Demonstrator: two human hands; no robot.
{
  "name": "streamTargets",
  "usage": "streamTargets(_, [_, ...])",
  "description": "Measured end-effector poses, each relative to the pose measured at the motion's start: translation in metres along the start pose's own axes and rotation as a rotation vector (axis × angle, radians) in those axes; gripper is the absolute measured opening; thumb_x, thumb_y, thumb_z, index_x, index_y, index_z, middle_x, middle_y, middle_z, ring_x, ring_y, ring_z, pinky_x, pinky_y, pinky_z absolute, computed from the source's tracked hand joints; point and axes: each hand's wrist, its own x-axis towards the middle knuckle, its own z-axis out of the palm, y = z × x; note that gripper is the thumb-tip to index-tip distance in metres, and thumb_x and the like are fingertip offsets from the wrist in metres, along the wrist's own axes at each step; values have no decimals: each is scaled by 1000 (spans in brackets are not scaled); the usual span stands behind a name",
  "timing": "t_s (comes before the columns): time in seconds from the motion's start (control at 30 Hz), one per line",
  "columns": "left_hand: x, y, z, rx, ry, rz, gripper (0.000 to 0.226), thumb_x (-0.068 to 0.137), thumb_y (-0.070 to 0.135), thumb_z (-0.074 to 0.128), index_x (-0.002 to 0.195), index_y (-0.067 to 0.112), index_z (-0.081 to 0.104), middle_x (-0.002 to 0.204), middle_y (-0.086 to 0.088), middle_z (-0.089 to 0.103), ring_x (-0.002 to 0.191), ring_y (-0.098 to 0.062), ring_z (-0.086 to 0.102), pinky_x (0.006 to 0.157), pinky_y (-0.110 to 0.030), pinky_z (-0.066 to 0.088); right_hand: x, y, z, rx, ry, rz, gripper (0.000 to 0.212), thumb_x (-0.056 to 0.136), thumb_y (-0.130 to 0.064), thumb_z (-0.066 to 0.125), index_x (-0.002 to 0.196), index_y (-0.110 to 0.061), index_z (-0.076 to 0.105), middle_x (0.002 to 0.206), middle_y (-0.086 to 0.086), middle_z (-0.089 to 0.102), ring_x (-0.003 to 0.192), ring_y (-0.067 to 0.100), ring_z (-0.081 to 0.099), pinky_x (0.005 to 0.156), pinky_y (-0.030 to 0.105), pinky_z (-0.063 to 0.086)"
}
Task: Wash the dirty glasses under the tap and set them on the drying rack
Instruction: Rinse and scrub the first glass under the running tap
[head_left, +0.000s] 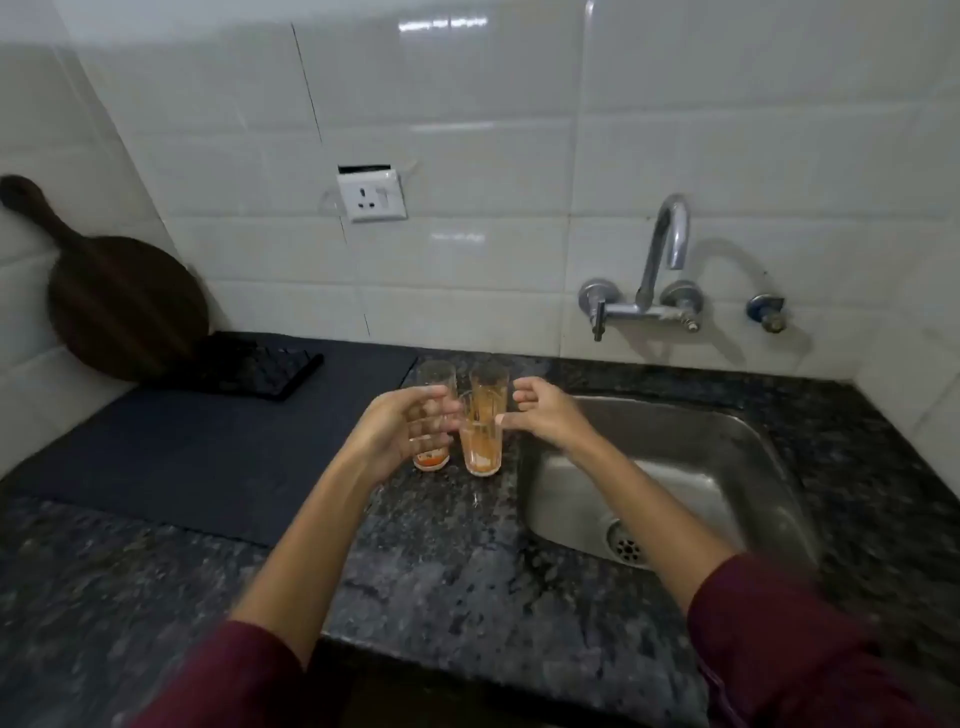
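Head view of a kitchen counter with sink. The left hand (402, 431) has its fingers curled round the left glass (435, 410), gripping it at mid-height; the glass base, with an orange residue, sits at or just above the counter, and contact cannot be told. The right hand (540, 415) is held loosely spread beside the front glass (482, 441), fingers relaxed and slightly bent, with a fingertip at or touching its wall and nothing gripped. A third, rear glass (489, 387) stands just behind the front one. All three glasses are tall, straight-sided, clear tumblers streaked with orange film; the front one holds a pale orange liquid in its lower part. They stand close together on the granite counter (441, 571), just left of the sink rim. The counter is dark, speckled, polished stone. The sink (701, 441) is a rectangular stainless steel basin with rounded corners and a round perforated drain. A chrome tap (667, 249) with a curved spout is mounted on the white glazed tile wall above it. Left of the glasses lies a flat dark mat (208, 447), with a black ridged rack (260, 371) at its far end and a round dark wooden board (124, 301) leaning against the wall. A white socket (371, 196) is fixed to the tiles. Maroon sleeves (789, 649) cover both forearms.
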Motion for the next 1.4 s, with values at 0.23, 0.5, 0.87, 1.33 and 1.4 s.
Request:
streamTargets(0.23, [44, -10, -35, -25, 60, 72, 22, 96, 15, 50, 106, 2, 64, 91, -14, 73, 76, -24, 70, 69, -35, 58, 59, 23, 54, -334, 47, -16, 110, 65, -34, 83, 148, -11, 15, 152, 13, 28, 136, 29, 35, 110, 40, 36])
streamTargets(0.5, [90, 0, -25, 8, -65, 124, 20, 95, 5, 48, 106, 3, 64, 91, -11, 74, 79, -23, 70, 72, -33, 57, 70, 38, 69, -214, 201, -47, 82, 64, -34, 80, 133, -18, 39, 129, 8, 53, 115, 23, 55, 93, 33, 47])
streamTargets(0.87, [156, -19, 56, 446, -607, 69, 82, 70, -11, 75, 140, 13, 40, 127, -4, 59, 114, -14, 59, 91, -28, 54, 60, 26, -39, 7, 294, 104, 90, 58, -18, 87, 135, -18, 42, 122, -1, 59, 110, 14, 58, 96, 29, 48])
streamTargets(1.33, [204, -37, 120, 707, -256, 293, 64, 55, 24, 92, 108, 24, 57, 100, 4, 66, 95, -14, 64, 83, -27, 52, 133, 43, -127, -174, 494, 125, 63, 89, -34, 58, 141, -10, 32, 136, 15, 51, 120, 29, 54, 98, 37, 46])
streamTargets(1.4, [204, -38, 117, 707, -243, 271, 71, 49, 36, 92, 109, 24, 58, 103, 3, 68, 97, -15, 65, 87, -34, 54, 153, 41, -122, -316, 431, 107, 64, 91, -31, 57, 142, -10, 25, 124, 18, 57, 109, 32, 59, 91, 42, 50])
